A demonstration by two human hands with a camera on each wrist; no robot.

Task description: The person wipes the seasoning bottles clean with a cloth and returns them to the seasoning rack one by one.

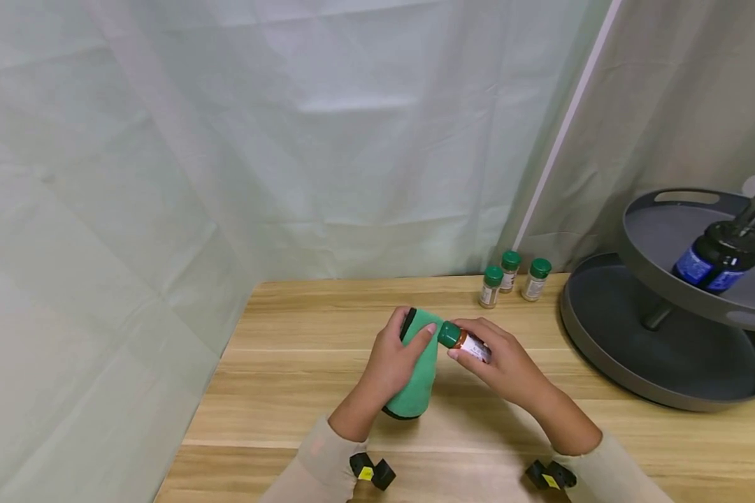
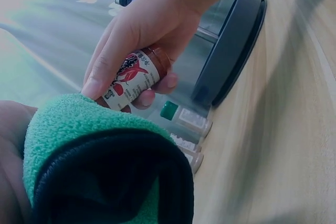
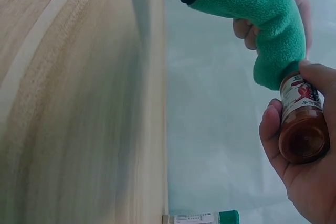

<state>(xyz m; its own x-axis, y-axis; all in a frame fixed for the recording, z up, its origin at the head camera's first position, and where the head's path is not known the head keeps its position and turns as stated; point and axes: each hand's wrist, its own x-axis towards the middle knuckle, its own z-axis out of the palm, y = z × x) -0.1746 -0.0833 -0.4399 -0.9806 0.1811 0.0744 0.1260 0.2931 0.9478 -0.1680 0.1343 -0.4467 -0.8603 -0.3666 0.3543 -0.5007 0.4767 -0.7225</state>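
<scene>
A green cloth with black edging is held in my left hand, thumb on top and the cloth folded over. My right hand grips a spice jar with a green cap, a white label and reddish-brown contents. The jar is tilted, its cap end against the cloth. In the right wrist view the jar's base faces the camera and the cloth covers most of the cap. The left wrist view shows the label's red pepper picture, with the cap hidden behind the cloth.
Three green-capped jars stand at the wooden table's back edge. To the right is a dark two-tier round tray, with a black bottle with a blue label on its upper tier. Pale curtains hang behind.
</scene>
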